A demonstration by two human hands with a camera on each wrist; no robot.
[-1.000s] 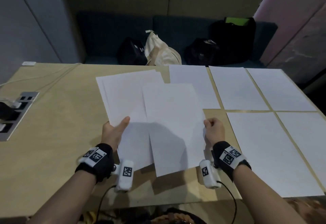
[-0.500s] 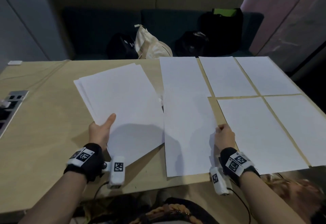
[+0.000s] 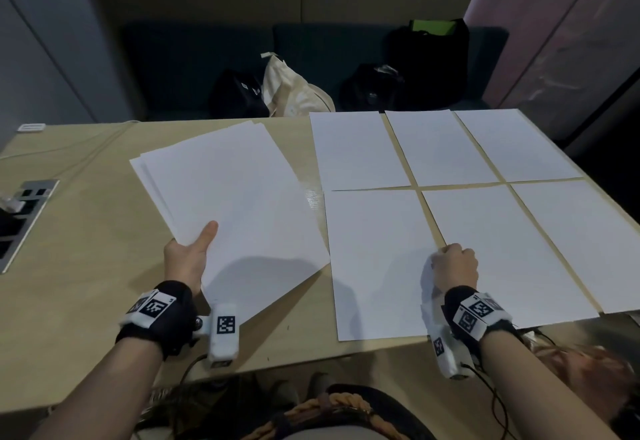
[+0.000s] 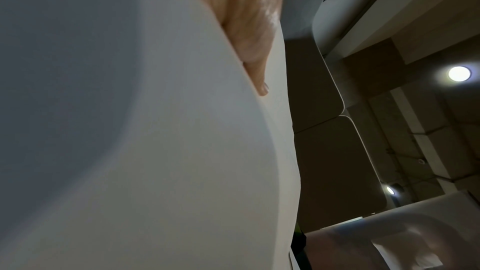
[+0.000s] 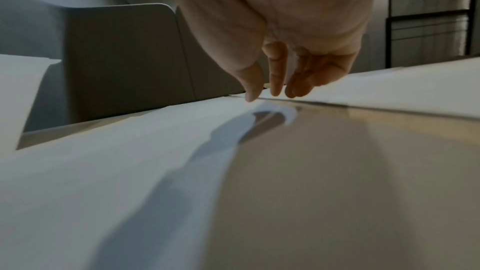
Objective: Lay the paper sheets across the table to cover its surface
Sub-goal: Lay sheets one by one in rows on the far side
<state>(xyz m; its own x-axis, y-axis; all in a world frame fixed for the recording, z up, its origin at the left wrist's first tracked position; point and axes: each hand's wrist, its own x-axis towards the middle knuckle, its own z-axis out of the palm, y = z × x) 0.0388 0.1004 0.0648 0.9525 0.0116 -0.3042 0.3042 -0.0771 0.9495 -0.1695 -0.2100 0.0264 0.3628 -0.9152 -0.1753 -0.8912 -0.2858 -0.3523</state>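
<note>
Pale matte wood forms the table (image 3: 79,266), a flat rectangular top with a recessed metal socket panel (image 3: 24,211) at its 9 o'clock edge. Beyond the far edge, a dark upholstered bench (image 3: 194,69) carries black bags and one cream fabric bag (image 3: 294,93).

Six laid sheets (image 3: 485,218) of plain white paper cover the table from 12 to 3 o'clock, in two rows of three. Each is rectangular, flat on the wood, with its long axis running from the near edge toward the far edge. Narrow strips of bare wood show between neighbouring sheets.

The near-left sheet (image 3: 377,263) of that grid reaches the table's near edge. The right hand (image 3: 455,266) sits at this sheet's right edge with fingers curled downward. In the right wrist view the fingertips (image 5: 253,93) touch the paper, which rises in a small curl just in front of them; whether they pinch it cannot be told.

The left hand (image 3: 185,259) holds a stack of sheets (image 3: 235,211) at 10 o'clock, thumb (image 4: 257,69) pressed flat on top and the fingers hidden under the paper. The stack is slightly fanned, smooth and lifted off the wood, casting a shadow beneath. Its long axis runs diagonally from 11 to 5 o'clock.
</note>
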